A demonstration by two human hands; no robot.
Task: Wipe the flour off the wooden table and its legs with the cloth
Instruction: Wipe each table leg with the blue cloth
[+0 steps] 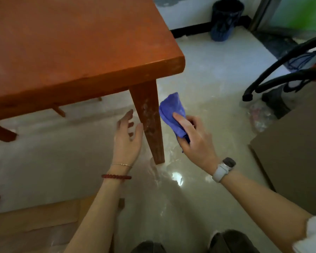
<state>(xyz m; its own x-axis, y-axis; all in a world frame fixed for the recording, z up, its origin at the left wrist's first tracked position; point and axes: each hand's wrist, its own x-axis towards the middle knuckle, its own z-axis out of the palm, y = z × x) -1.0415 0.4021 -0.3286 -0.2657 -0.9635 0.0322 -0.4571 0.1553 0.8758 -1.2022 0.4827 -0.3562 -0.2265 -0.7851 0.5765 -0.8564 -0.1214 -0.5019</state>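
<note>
Head view is looking down past the corner of the wooden worktop (66, 42), whose top is reading mostly clean, only faint dusting near the edge. The near leg (150, 123) is showing white flour smears along its middle, so the leg work looks to be what is left. The right hand (195, 136) is holding the blue cloth (171, 112), fingers clamped on it, just beside the leg's right face and not clearly touching. The left hand (128, 137) is hovering at the leg's left side, fingers apart and empty, thumb close to the wood. Below, the pale glossy floor (171, 198) is carrying whitish streaks around the leg's foot. A dark bin (224, 19) is standing by the far wall, and cardboard (290, 161) is lying at right.
</note>
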